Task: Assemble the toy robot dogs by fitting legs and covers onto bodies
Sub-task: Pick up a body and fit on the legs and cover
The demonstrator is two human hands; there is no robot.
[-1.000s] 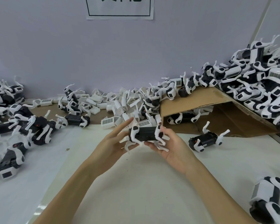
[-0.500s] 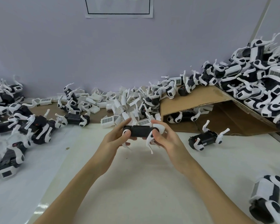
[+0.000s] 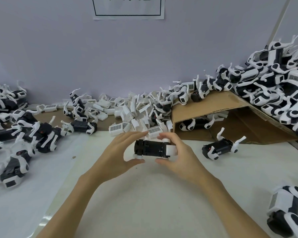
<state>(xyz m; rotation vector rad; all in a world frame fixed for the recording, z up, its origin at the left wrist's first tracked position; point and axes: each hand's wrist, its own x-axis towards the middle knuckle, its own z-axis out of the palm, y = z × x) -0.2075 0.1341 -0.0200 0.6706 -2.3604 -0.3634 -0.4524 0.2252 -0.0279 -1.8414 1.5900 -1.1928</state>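
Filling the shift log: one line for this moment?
stage: assembly | left hand: holds dog body | right hand: holds same body | white covers: piled behind

A black plastic toy dog body [image 3: 150, 148] sits lengthwise at the centre of the frame, raised off the white tabletop, its ribbed black face turned to the camera — white plastic leg pieces [image 3: 171, 149] show at its right end and lower left corner. The left hand [image 3: 118, 157] pinches its left end, the right hand [image 3: 179, 155] its right end, fingers above and thumbs below.
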